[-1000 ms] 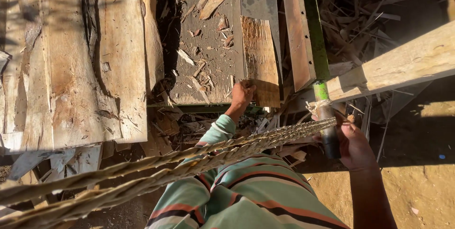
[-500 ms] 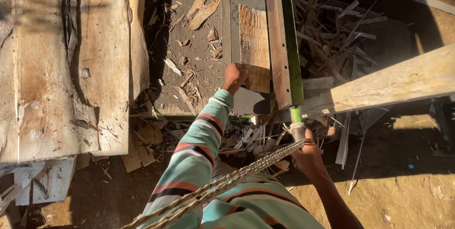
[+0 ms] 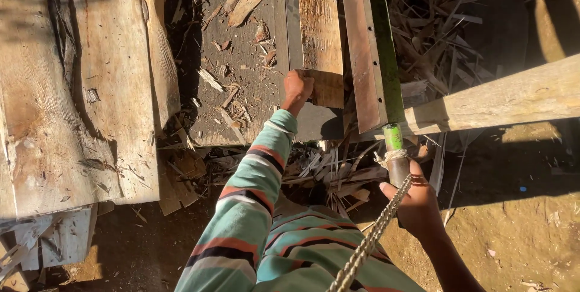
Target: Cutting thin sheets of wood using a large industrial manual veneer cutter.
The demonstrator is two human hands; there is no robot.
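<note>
— What am I wearing, from up here?
— A long-sleeved knit top, teal with red-orange and dark stripes; its cuff ends at my left hand (image 3: 298, 89).
— And the right hand (image 3: 415, 202)?
— Bare, forearm uncovered.

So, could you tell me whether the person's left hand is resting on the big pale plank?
No, the left hand grips a small wood block on the grey bench.

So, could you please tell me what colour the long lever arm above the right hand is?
Green; the lever arm shows best in the head view, above the right hand.
</note>
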